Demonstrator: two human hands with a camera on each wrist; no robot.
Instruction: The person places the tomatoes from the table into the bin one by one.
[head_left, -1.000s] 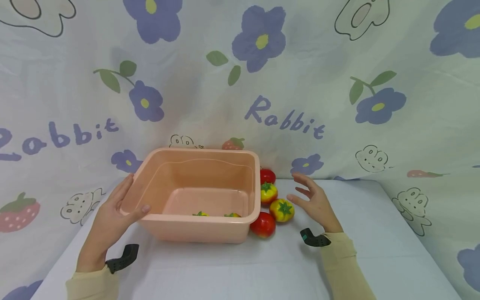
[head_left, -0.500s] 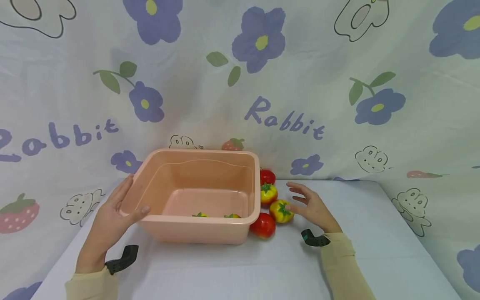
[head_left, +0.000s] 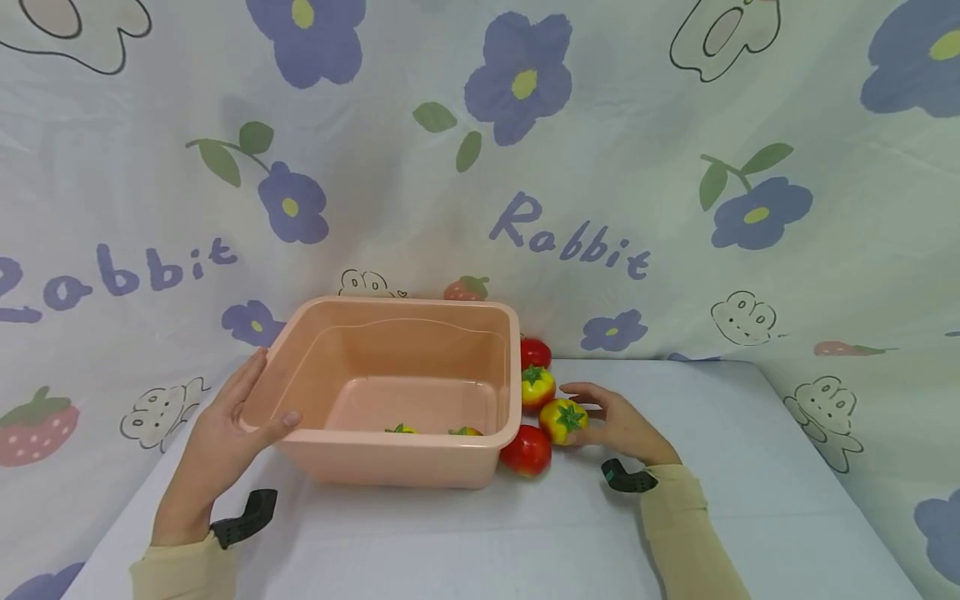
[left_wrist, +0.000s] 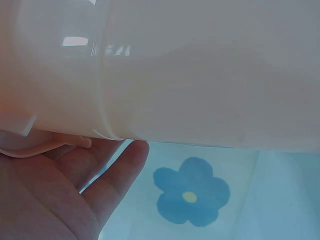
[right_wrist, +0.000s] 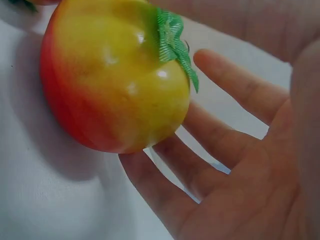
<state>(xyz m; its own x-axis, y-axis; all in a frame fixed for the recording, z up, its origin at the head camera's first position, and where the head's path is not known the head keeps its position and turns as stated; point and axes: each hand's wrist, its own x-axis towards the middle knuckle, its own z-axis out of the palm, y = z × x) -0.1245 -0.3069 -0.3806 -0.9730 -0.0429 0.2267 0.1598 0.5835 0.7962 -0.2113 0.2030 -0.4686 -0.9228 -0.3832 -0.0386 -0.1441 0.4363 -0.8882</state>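
Observation:
A pink plastic tub [head_left: 397, 460] stands on the table; my left hand [head_left: 225, 437] holds its left rim, thumb over the front corner and fingers along the outside. In the left wrist view the fingers [left_wrist: 117, 182] lie under the rim against the tub's wall. My right hand [head_left: 618, 425] is around the right side of a yellow-and-red imitation tomato [head_left: 562, 422] with a green leafy top. The right wrist view shows this tomato [right_wrist: 115, 80] close up, its lower side at the spread, nearly straight fingers [right_wrist: 210, 132], one fingertip apart from it.
Beside the tub's right wall lie a red tomato [head_left: 527, 452], another yellow-red tomato [head_left: 537, 388] and a red one [head_left: 536, 353] at the back. Two leafy tops [head_left: 467, 431] show inside the tub, mostly hidden by its front wall. A patterned cloth [head_left: 420, 208] hangs behind the table.
My right hand has come down and left to the yellow-red tomato, its fingers now beside and behind it. The left hand and the tub have stayed put.

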